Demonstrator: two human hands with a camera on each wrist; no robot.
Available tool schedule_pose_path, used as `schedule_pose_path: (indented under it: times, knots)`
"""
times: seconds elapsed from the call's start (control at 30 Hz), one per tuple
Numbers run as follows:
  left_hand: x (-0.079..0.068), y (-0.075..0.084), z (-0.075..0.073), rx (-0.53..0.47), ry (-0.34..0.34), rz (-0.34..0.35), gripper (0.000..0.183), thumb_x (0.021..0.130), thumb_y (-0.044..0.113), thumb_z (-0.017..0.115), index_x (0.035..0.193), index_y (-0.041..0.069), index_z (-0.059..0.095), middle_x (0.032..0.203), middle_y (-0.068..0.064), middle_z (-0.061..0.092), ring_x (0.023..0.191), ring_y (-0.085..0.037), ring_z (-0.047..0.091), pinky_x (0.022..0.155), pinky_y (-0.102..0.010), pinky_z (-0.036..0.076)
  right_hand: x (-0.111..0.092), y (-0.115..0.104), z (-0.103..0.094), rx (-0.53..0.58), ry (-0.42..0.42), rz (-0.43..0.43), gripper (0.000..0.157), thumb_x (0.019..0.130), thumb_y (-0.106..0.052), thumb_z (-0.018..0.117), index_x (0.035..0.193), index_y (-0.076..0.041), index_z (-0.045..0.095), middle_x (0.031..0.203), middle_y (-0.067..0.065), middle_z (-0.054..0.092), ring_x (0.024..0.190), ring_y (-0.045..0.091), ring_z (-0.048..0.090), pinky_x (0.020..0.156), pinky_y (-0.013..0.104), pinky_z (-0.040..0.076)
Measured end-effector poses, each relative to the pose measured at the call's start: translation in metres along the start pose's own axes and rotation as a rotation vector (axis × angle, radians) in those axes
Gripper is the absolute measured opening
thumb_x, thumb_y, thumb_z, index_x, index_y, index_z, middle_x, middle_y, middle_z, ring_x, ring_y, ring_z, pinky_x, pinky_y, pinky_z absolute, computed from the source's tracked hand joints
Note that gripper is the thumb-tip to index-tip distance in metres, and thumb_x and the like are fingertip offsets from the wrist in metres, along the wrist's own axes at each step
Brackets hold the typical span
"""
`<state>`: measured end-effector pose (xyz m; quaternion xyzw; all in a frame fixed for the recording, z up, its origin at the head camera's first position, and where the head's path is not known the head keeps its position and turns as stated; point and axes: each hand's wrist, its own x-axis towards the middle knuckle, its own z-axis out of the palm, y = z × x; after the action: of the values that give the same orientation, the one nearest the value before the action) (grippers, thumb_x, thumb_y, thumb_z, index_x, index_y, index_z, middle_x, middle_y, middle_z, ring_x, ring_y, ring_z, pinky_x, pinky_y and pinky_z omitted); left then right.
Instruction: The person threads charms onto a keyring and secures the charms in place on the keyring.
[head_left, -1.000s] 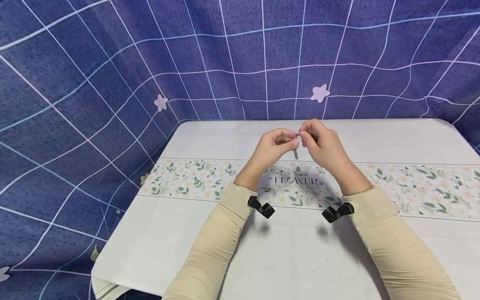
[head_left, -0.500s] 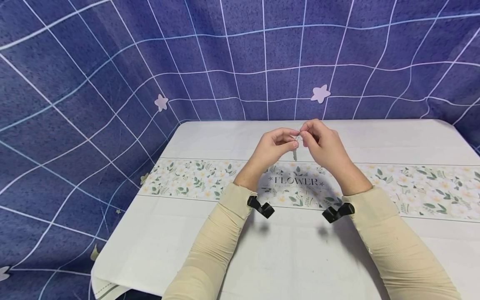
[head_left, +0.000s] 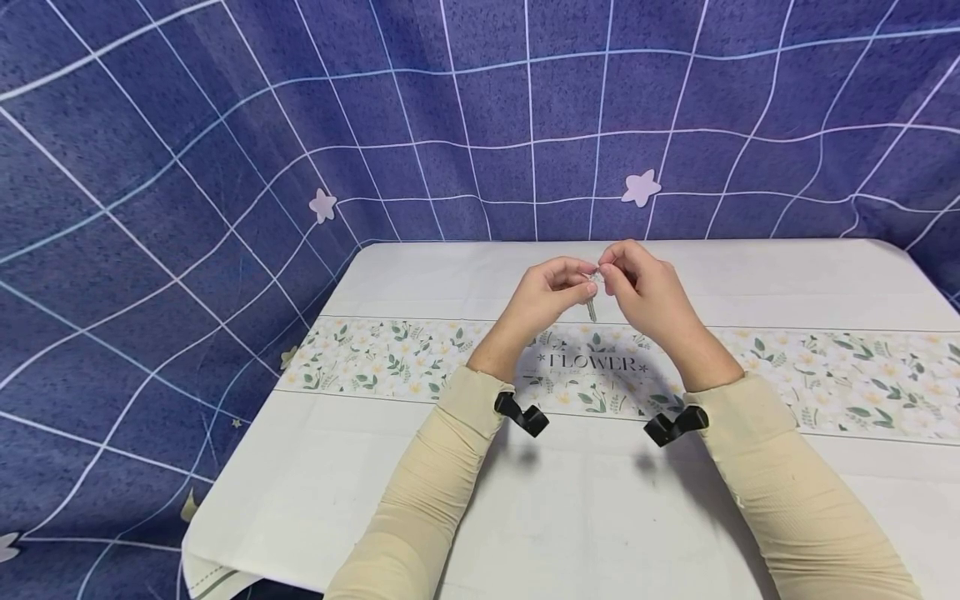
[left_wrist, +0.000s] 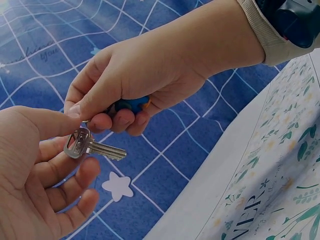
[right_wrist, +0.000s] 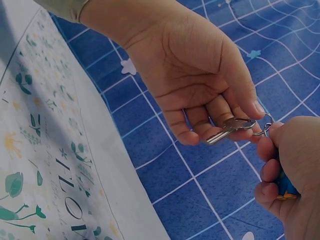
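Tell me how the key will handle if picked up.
The key looks like shiny bare metal, so it is probably stiff and perhaps slippery. Small against the left hand, it is likely light. Its flat shape suggests little tendency to roll.

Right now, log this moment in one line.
left hand: grips thin round metal ring | silver metal key: at left hand | right hand: curled round small blue-and-orange charm | white flower-patterned tablecloth: below hands

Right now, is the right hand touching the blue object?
Touching: the left wrist view shows the right hand curled round the blue object, with no gap.
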<state>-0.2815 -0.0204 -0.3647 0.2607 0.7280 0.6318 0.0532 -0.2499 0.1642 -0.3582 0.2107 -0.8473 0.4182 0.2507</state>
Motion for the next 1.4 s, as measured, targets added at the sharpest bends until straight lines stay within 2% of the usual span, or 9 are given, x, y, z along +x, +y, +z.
schedule_pose_path:
  times: [0.23, 0.6, 0.87, 1.4]
  knots:
    - [-0.0011, 0.0007, -0.0006, 0.008, -0.020, 0.023, 0.032, 0.096, 0.007, 0.070, 0.127, 0.002, 0.066, 0.099, -0.012, 0.070, 0.085, -0.012, 0.064, 0.082, -0.026, 0.055, 0.0000, 0.0005, -0.0005, -0.003, 0.006, -0.001, 0.009, 0.104, -0.009, 0.055, 0.106, -0.002, 0.060, 0.074, 0.007, 0.059, 0.058, 0.018, 0.047, 0.053, 0.025, 0.036]
    - [-0.0014, 0.0006, -0.0012, 0.026, 0.001, -0.024, 0.027, 0.096, 0.011, 0.070, 0.122, 0.002, 0.068, 0.100, -0.013, 0.072, 0.088, -0.015, 0.067, 0.084, -0.027, 0.056, -0.0011, 0.0019, 0.0021, 0.001, 0.000, -0.001, 0.008, 0.104, -0.009, 0.055, 0.106, -0.003, 0.060, 0.073, 0.006, 0.059, 0.058, 0.018, 0.048, 0.053, 0.025, 0.036]
    - [-0.0008, 0.0006, -0.0010, 0.031, 0.012, -0.059, 0.025, 0.097, 0.013, 0.070, 0.119, 0.001, 0.068, 0.098, -0.012, 0.072, 0.085, -0.015, 0.066, 0.082, -0.029, 0.056, -0.0003, 0.0026, 0.0021, 0.001, -0.003, -0.012, 0.007, 0.104, -0.008, 0.055, 0.106, -0.003, 0.060, 0.074, 0.006, 0.059, 0.058, 0.018, 0.047, 0.053, 0.026, 0.036]
    - [0.0012, -0.0013, 0.0003, -0.010, 0.028, -0.066, 0.021, 0.096, 0.011, 0.070, 0.112, -0.003, 0.069, 0.091, -0.008, 0.071, 0.079, -0.012, 0.063, 0.076, -0.027, 0.056, -0.0005, 0.0026, 0.0029, 0.007, -0.006, -0.013, 0.007, 0.104, -0.007, 0.054, 0.105, -0.002, 0.059, 0.074, 0.006, 0.059, 0.059, 0.018, 0.047, 0.053, 0.025, 0.036]
